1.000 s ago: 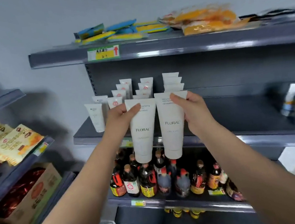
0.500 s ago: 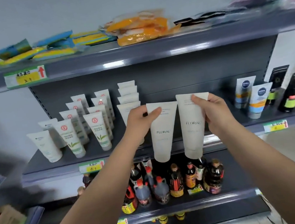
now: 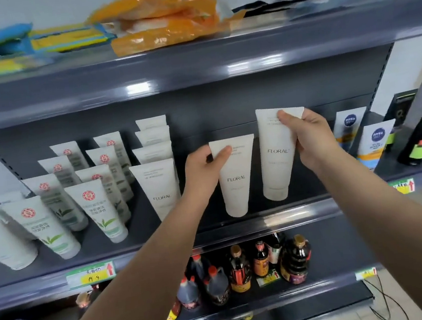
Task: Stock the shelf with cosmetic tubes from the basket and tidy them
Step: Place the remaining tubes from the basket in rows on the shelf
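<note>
At centre frame the left hand (image 3: 205, 165) pinched one white Floral tube (image 3: 234, 180) and the right hand (image 3: 310, 138) gripped another Floral tube (image 3: 276, 152), both held above the middle shelf (image 3: 277, 218), not yet placed beside the stocked Floral row (image 3: 158, 181); the basket was out of view.

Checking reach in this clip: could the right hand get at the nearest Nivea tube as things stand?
Probably not yet: the right hand is gripping a FLORAL tube. The Nivea tube stands just beside it with nothing between.
</note>
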